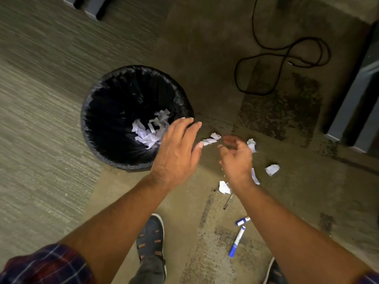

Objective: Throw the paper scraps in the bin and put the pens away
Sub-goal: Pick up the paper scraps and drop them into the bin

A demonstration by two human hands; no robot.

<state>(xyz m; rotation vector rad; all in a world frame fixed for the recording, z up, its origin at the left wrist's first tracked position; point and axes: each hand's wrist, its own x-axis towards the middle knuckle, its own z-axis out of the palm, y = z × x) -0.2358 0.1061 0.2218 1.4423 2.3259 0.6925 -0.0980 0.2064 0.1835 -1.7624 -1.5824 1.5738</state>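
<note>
A round bin (98, 99) lined with a black bag stands on the carpet, with several white paper scraps (147, 132) lying inside. My left hand (176, 152) hovers at the bin's right rim, fingers spread, holding nothing. My right hand (235, 158) is beside it, palm up and fingers curled loosely, with nothing clearly in it. Loose scraps lie on the floor around the hands: one (211, 139) between them, one (272, 170) to the right, one (224, 187) under my right wrist. A blue marker (238, 240), a second blue marker (243, 220) and a thin dark pen (228, 201) lie nearer my feet.
A black cable (287, 56) loops on the carpet at the back right. Grey furniture (356, 103) stands along the right edge. My shoe (151, 236) is planted below the bin, and another shoe shows at the bottom right.
</note>
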